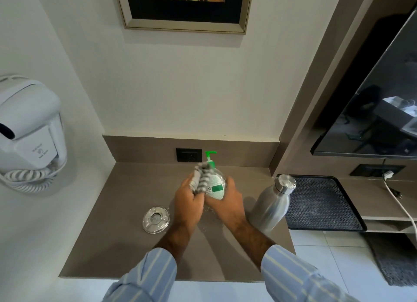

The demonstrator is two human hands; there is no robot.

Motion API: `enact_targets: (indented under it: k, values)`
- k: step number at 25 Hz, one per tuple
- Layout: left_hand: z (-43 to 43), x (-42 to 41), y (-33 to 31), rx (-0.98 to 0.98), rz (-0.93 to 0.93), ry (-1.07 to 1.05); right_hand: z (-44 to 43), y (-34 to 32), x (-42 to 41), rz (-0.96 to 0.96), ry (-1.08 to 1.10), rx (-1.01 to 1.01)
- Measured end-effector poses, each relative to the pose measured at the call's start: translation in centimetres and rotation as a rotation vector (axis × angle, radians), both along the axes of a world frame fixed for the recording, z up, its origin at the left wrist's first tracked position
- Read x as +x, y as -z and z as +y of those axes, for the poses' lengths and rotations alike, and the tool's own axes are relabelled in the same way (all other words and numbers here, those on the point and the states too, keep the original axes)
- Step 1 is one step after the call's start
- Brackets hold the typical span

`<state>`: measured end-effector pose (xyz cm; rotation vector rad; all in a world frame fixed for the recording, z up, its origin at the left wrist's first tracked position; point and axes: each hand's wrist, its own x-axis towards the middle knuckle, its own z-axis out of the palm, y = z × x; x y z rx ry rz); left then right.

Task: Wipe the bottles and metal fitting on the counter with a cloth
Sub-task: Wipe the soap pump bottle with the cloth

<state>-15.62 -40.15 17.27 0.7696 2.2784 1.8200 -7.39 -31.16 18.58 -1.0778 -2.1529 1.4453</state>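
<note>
A clear pump bottle [216, 184] with a green pump and a green-and-white label is held above the brown counter [117, 238]. My right hand [228, 204] grips its lower right side. My left hand [188, 202] presses a grey-and-white striped cloth [200, 177] against the bottle's left side. A steel bottle [272, 207] with a screw cap stands to the right, apart from my hands. A round shiny metal fitting [156, 219] lies flat on the counter to the left of my left wrist.
A black patterned tray [320, 202] sits right of the steel bottle. A wall-mounted hair dryer [29, 132] with a coiled cord hangs at the left. A black socket [189, 154] is on the backsplash. A dark screen [379, 103] and a white cable [399, 207] are at the right.
</note>
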Motion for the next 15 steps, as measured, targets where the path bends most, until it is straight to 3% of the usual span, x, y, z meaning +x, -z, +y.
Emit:
enact_targets:
  k: [3,5,6,8,11,15]
  values:
    - [1.6,-0.3,-0.3,0.136,-0.477,-0.128,0.0,-0.1,-0.2,0.01,-0.039,-0.007]
    - [1.9,0.2,-1.1,0.234,-0.594,-0.124,0.8,-0.4,-0.6,0.007,-0.058,-0.027]
    - [1.8,0.8,-1.3,0.253,-0.558,-0.096,1.3,-0.7,-0.7,0.01,-0.052,-0.041]
    - [1.0,2.0,-1.2,0.234,-0.314,0.028,2.4,-1.2,-0.7,0.003,-0.065,-0.043]
    - [0.3,1.9,0.4,0.054,0.008,0.106,2.9,-1.4,-0.4,-0.009,-0.187,-0.051]
    - [2.6,-0.5,-1.9,0.033,-0.257,-0.135,1.8,-1.0,-0.4,0.005,-0.269,-0.058]
